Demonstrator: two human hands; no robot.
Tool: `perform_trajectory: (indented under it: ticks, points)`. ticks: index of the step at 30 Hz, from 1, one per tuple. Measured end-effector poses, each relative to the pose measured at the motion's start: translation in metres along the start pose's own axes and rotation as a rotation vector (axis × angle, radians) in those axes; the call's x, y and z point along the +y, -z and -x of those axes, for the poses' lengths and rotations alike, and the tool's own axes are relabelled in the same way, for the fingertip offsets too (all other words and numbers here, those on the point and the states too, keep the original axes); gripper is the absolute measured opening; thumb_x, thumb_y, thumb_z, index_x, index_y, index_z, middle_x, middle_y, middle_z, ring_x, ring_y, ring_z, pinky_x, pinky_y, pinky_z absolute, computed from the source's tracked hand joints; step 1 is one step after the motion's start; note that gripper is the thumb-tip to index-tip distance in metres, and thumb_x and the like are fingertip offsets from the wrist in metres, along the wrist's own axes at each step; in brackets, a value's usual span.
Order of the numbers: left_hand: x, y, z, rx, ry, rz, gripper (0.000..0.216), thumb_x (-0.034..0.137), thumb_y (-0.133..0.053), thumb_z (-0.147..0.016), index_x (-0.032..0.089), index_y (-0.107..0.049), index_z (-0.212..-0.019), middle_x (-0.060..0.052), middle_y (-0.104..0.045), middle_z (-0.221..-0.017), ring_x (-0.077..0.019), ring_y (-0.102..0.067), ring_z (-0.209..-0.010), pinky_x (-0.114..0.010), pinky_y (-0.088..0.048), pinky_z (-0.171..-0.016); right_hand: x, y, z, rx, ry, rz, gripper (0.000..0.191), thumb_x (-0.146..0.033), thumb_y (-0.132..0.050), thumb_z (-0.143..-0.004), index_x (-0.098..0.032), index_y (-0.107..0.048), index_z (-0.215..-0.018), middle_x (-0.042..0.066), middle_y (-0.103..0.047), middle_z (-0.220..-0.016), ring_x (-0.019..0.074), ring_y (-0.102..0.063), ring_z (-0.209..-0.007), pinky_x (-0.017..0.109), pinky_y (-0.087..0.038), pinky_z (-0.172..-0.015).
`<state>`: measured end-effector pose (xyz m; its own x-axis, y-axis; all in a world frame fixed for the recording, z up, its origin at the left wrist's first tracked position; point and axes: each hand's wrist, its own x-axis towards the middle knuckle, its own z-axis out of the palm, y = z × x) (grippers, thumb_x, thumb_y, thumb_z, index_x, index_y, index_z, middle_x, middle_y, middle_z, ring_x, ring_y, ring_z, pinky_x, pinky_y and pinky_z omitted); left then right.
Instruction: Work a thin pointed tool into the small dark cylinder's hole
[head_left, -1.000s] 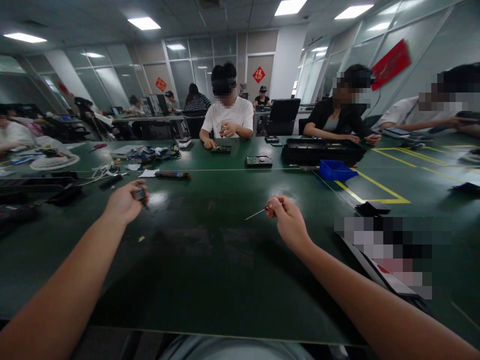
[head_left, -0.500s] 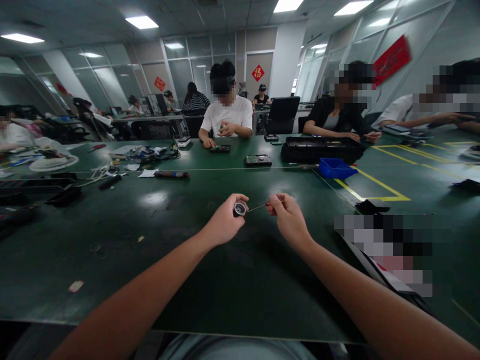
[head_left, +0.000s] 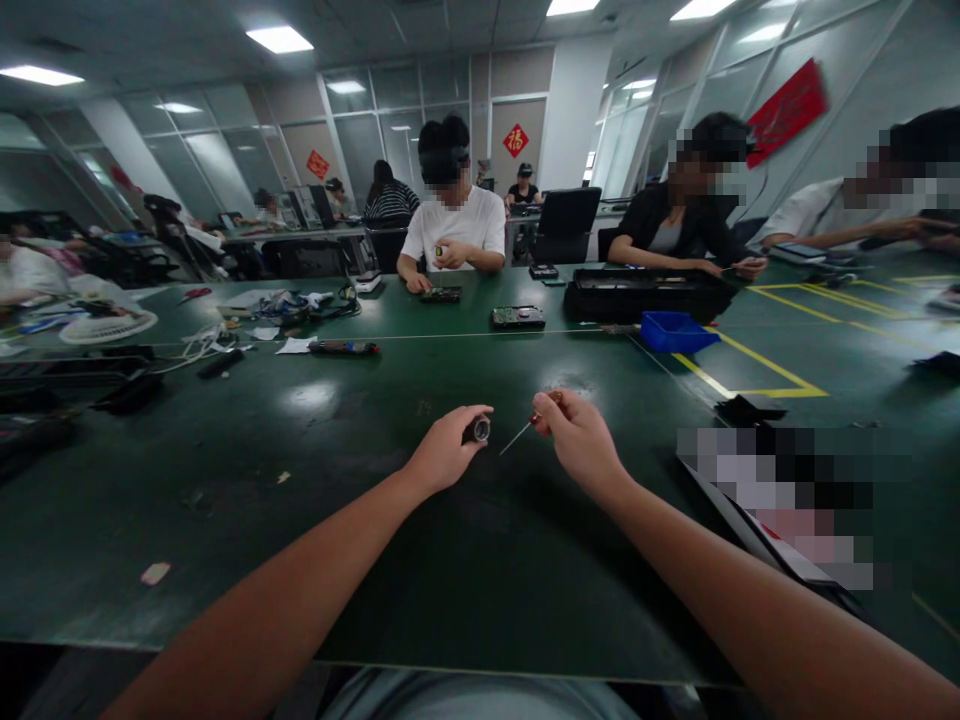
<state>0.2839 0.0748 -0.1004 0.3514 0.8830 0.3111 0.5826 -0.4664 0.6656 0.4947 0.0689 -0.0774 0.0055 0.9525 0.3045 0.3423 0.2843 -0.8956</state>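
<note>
My left hand (head_left: 444, 452) is closed around a small dark round part with a silvery ring face (head_left: 480, 430), held just above the green table (head_left: 337, 520). My right hand (head_left: 577, 435) pinches a thin screwdriver (head_left: 517, 434) with a red handle. Its metal tip points down-left and ends a little right of the round part, not touching it.
A blurred flat object (head_left: 772, 500) lies to my right, a blue bin (head_left: 675, 331) and a long black case (head_left: 645, 295) beyond it. Circuit boards (head_left: 517, 318), a tool (head_left: 343, 347) and cables (head_left: 292, 305) lie across the table. Several people sit opposite.
My left hand came from the left side of the table to the middle with the round part. The screwdriver tip met the part, then dropped slightly away from it.
</note>
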Motion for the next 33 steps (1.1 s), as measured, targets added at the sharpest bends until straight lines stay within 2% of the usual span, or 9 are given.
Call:
perform_trajectory:
  ticks: [4, 8, 12, 18, 22, 28, 30, 33]
  points:
    - [-0.001, 0.001, 0.001, 0.059, -0.016, 0.025, 0.028, 0.01, -0.07, -0.082, 0.018, -0.067, -0.109, -0.007, -0.066, -0.117, -0.023, -0.06, -0.112, -0.04, -0.046, -0.104, 0.0, -0.001, 0.001, 0.0, 0.048, -0.174, 0.028, -0.046, -0.054, -0.093, -0.02, -0.063, -0.094, 0.004, -0.068, -0.079, 0.0189, -0.064, -0.072, 0.036, -0.051, -0.072]
    - [-0.003, 0.001, 0.002, 0.027, -0.053, 0.029, 0.032, 0.015, -0.07, -0.085, 0.02, -0.066, -0.116, -0.006, -0.066, -0.117, -0.0221, -0.061, -0.111, -0.039, -0.046, -0.102, 0.0, -0.001, 0.002, -0.019, 0.025, -0.188, 0.027, -0.045, -0.056, -0.093, -0.02, -0.064, -0.097, 0.006, -0.071, -0.085, 0.0204, -0.067, -0.078, 0.038, -0.054, -0.075]
    - [-0.005, -0.001, 0.003, 0.028, -0.03, 0.005, 0.038, 0.021, -0.069, -0.087, 0.023, -0.063, -0.125, -0.006, -0.066, -0.123, -0.0239, -0.059, -0.116, -0.042, -0.045, -0.104, 0.002, -0.001, 0.002, -0.006, 0.033, -0.179, 0.027, -0.045, -0.056, -0.093, -0.02, -0.064, -0.098, 0.006, -0.071, -0.085, 0.0204, -0.068, -0.078, 0.039, -0.055, -0.076]
    - [-0.007, 0.001, 0.001, 0.055, -0.011, -0.004, 0.035, 0.024, -0.068, -0.089, 0.023, -0.064, -0.123, -0.006, -0.067, -0.123, -0.0242, -0.06, -0.116, -0.041, -0.045, -0.105, 0.005, -0.002, 0.002, -0.007, 0.055, -0.192, 0.026, -0.044, -0.055, -0.094, -0.021, -0.063, -0.104, 0.006, -0.071, -0.089, 0.0206, -0.069, -0.082, 0.039, -0.055, -0.079]
    - [-0.009, 0.001, 0.001, 0.041, -0.02, -0.017, 0.037, 0.027, -0.069, -0.089, 0.025, -0.063, -0.126, -0.005, -0.067, -0.124, -0.024, -0.06, -0.116, -0.042, -0.044, -0.105, -0.003, 0.0, 0.004, -0.021, 0.063, -0.094, 0.027, -0.046, -0.057, -0.093, -0.02, -0.065, -0.096, 0.006, -0.073, -0.085, 0.0204, -0.069, -0.078, 0.038, -0.054, -0.075]
    - [-0.009, -0.001, 0.002, 0.014, -0.026, -0.055, 0.038, 0.027, -0.07, -0.088, 0.024, -0.064, -0.126, -0.005, -0.069, -0.119, -0.025, -0.061, -0.112, -0.042, -0.046, -0.101, -0.011, 0.004, 0.005, 0.044, 0.05, 0.124, 0.037, -0.055, -0.064, -0.085, -0.022, -0.06, -0.069, 0.003, -0.069, -0.063, 0.0167, -0.06, -0.056, 0.03, -0.043, -0.056]
    - [-0.009, -0.001, 0.002, 0.019, -0.027, -0.056, 0.038, 0.028, -0.069, -0.088, 0.025, -0.064, -0.126, -0.006, -0.069, -0.12, -0.0252, -0.061, -0.112, -0.043, -0.046, -0.101, -0.011, 0.004, 0.005, 0.027, 0.064, 0.134, 0.038, -0.056, -0.065, -0.085, -0.022, -0.06, -0.069, 0.002, -0.068, -0.061, 0.0157, -0.058, -0.054, 0.03, -0.041, -0.055]
    - [-0.011, -0.001, 0.002, 0.035, -0.031, -0.047, 0.037, 0.027, -0.069, -0.089, 0.024, -0.064, -0.126, -0.006, -0.069, -0.121, -0.025, -0.061, -0.113, -0.043, -0.045, -0.103, -0.01, 0.005, 0.005, -0.025, 0.07, 0.089, 0.032, -0.052, -0.064, -0.086, -0.021, -0.065, -0.079, 0.003, -0.069, -0.065, 0.0174, -0.061, -0.058, 0.031, -0.044, -0.056]
